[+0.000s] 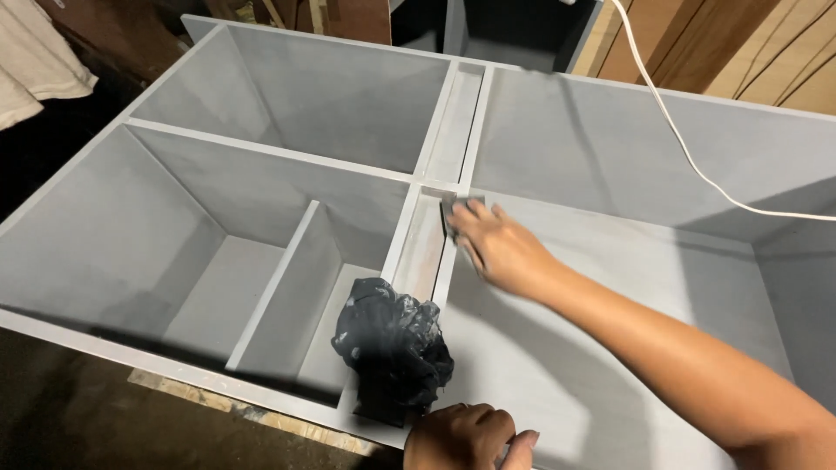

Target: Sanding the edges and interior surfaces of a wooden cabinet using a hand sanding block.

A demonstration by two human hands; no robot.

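Note:
A large grey-painted cabinet (287, 157) lies on its back with several open compartments. My right hand (501, 248) reaches across it and presses a small grey sanding pad (455, 209) against the edge of a narrow central divider (431, 248). My left hand (466, 435) rests at the cabinet's near edge, fingers curled against the rim, holding nothing that I can see. A crumpled dark cloth (392, 344), dusted with pale powder, sits on the divider just above my left hand.
A white cable (688, 148) runs from the top across the right compartment. Wooden boards (758, 48) lean at the back right. A pale cloth (35, 61) hangs at the top left. Bare wood (200, 396) shows under the near rim.

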